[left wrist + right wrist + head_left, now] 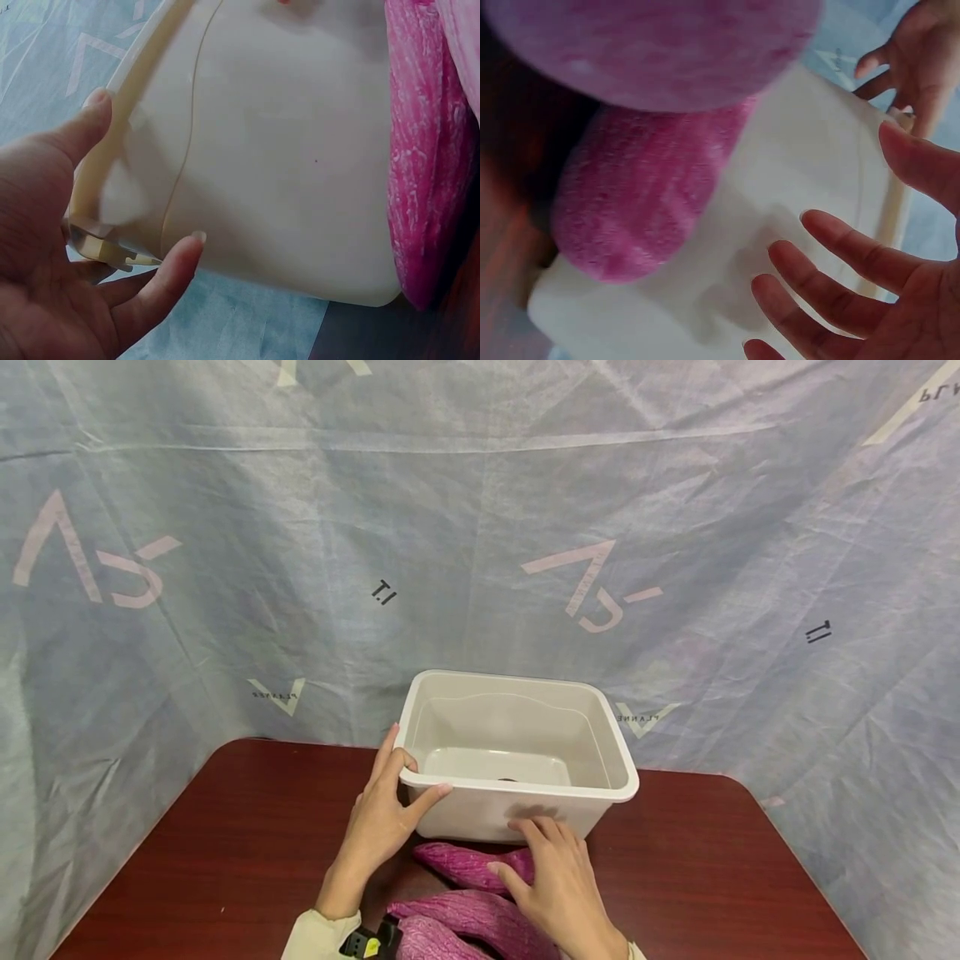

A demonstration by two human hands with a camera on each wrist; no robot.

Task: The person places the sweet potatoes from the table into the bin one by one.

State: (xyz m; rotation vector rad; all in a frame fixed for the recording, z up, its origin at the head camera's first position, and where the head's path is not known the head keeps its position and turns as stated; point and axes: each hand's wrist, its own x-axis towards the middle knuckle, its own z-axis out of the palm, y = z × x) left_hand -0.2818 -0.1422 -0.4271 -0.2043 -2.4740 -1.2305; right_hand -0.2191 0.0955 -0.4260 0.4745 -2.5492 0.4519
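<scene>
A white plastic bin (pixel 517 810) stands on the table with its mouth facing up; inside, only its bare walls and floor are visible. At its near left corner my left hand (pixel 378 814) holds the rim, with the thumb on the front side and a bent finger over the edge. Several magenta, white-streaked purple sweet potatoes (pixel 465 868) lie in front of the bin, the farthest close against its front wall. Over their right ends hovers my right hand (pixel 558 881), fingers spread and slightly bent, holding nothing. The right wrist view shows the rounded end of one sweet potato (pixel 637 195).
The dark red-brown table (pixel 247 835) extends to both sides of the bin. Behind it hangs a grey-blue printed sheet (pixel 450 527), close to the bin's back. A black device (pixel 371 939) is strapped to my left wrist, beside the nearest sweet potato.
</scene>
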